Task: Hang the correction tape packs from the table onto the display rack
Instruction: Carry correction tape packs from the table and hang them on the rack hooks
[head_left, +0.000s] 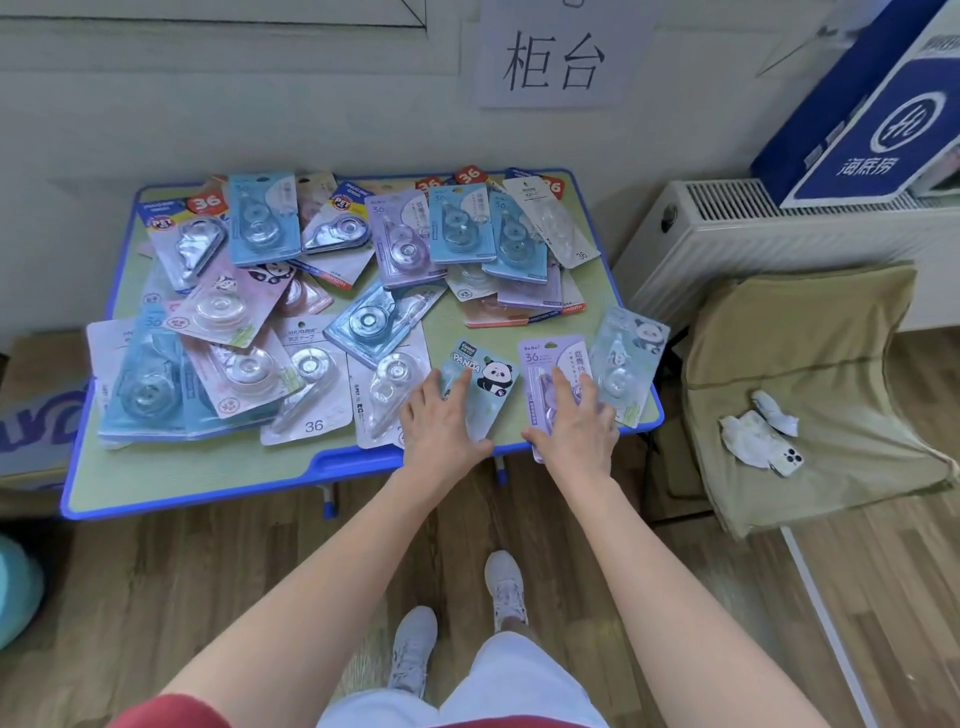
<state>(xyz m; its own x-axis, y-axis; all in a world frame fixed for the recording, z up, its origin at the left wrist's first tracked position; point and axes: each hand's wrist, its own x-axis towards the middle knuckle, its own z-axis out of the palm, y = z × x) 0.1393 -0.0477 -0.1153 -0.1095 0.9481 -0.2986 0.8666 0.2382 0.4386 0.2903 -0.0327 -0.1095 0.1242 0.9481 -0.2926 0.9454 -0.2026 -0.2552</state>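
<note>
On the near right part of the blue-rimmed table (332, 462), both hands lie flat on correction tape packs. Fingers spread, the left hand (441, 415) presses down on a teal panda pack (485, 371), its thumb at the table's front edge. Beside it, the right hand (579, 421) rests with fingers spread on a lilac pack (545, 358) marked 36, whose lower end juts past the table's rim; whether the thumb hooks under that pack cannot be told. Just right of the lilac one lies a pale green panda pack (626, 358), tilted, at the table's corner. The remaining packs (260, 312) (blue, pink, lilac and clear ones, many overlapping) cover most of the tabletop in loose heaps toward the wall. A paper sign (561, 52) with two characters hangs on the wall above. To the right stands an olive cushion (810, 374) bearing a white phone (787, 460) and crumpled tissues (753, 431), with a radiator (727, 234) and a blue box (872, 114) behind it. No display rack shows in this view.
</note>
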